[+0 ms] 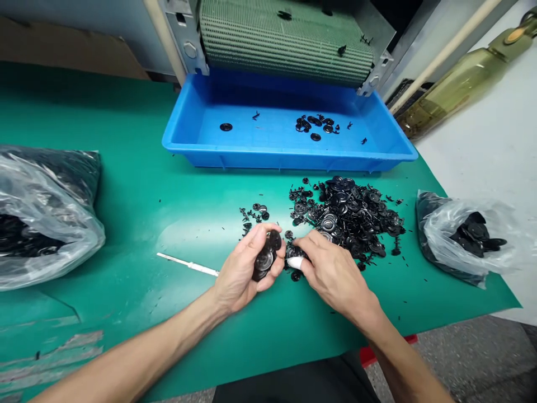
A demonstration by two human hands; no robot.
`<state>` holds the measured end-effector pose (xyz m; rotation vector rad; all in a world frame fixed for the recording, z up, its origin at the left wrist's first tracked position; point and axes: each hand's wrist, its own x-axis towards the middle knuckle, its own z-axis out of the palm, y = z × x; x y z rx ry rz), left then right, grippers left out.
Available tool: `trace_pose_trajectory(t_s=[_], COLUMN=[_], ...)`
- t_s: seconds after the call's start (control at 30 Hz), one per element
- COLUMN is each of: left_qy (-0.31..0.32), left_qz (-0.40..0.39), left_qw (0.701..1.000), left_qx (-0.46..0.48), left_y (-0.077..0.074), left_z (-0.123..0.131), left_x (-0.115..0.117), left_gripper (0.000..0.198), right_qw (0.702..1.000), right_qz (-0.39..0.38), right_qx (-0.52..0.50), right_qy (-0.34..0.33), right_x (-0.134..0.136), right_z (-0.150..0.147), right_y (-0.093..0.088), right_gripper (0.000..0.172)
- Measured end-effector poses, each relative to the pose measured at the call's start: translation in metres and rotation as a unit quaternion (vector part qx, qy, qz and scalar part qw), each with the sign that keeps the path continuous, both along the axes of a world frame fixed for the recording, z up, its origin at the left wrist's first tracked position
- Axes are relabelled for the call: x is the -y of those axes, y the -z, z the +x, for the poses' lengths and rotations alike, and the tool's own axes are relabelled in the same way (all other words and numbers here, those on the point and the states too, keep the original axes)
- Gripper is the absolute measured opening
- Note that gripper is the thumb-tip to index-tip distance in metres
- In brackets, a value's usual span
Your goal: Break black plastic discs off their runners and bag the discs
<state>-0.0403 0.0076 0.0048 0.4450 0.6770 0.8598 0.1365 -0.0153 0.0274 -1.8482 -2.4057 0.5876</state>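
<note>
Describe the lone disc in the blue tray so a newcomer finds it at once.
Find the blue tray below the green belt. In its left half, look for a flat, round, black disc. It lies on its own, while the tray's other discs cluster to the right.

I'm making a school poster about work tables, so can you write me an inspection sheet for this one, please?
Surface: green tabletop, with a scuffed grey patch at lower left.
Job's things: pile of black discs and small parts; blue tray with more loose ones inside; an open bag of black pieces at the left and another at the right.
Clutter: thin white stick; tiny black bits scattered about.
Hands: left hand cups several black discs; right hand, thumb wrapped in white, has its fingers at parts beside the pile.
Cables: nothing seen.
Surroundings: green belt above the tray, carrying a few black parts; greenish bottle at right.
</note>
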Motion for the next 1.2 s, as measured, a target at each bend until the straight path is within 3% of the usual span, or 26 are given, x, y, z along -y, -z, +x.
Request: trace_pose_trajectory(t_s=[0.23, 0.33, 0.47, 0.67, 0.8, 0.9, 1.03, 1.2], left_qy=[0.024, 0.022, 0.027, 0.053, 0.076, 0.078, 0.088, 0.108], left_qz=[-0.002, 0.012, 0.019, 0.018, 0.033, 0.042, 0.050, 0.095], left_qw=[1.000, 1.000, 0.999, 0.998, 0.996, 0.995, 0.992, 0.981], left_qx=[-0.016, -0.005, 0.004, -0.011, -0.042, -0.050, -0.077, -0.133], left_y=[0.007, 0.007, 0.007, 0.005, 0.006, 0.007, 0.007, 0.007], left_z=[-0.002, -0.002, -0.002, -0.001, 0.000, 0.000, 0.001, 0.004], left_x=[-0.001, -0.001, 0.000, -0.001, 0.000, 0.000, 0.002, 0.005], left_gripper=[0.017, 0.023, 0.015, 0.037, 0.027, 0.024, 0.019, 0.023], right_qw=[1.000, 1.000, 0.999, 0.986, 0.976, 0.971, 0.949, 0.931], right_qz=[0.019, 0.022, 0.039, 0.084, 0.082, 0.048, 0.017, 0.035], right_qx=[0.002, -0.014, -0.029, -0.139, -0.199, -0.225, -0.287, -0.327], right_qy=[-0.008, -0.006, -0.010, 0.024, 0.019, 0.064, 0.131, 0.156], right_x=[-0.001, 0.000, -0.004, -0.015, -0.021, -0.021, -0.019, -0.021], right_z=[-0.007, -0.003, 0.006, 0.018, 0.023, 0.026, 0.025, 0.020], right_y=[-0.002, 0.001, 0.007, 0.005, 0.003, 0.003, 0.005, 0.006], right_gripper=[0.006, 0.014, 0.019, 0.024, 0.037, 0.038, 0.029, 0.011])
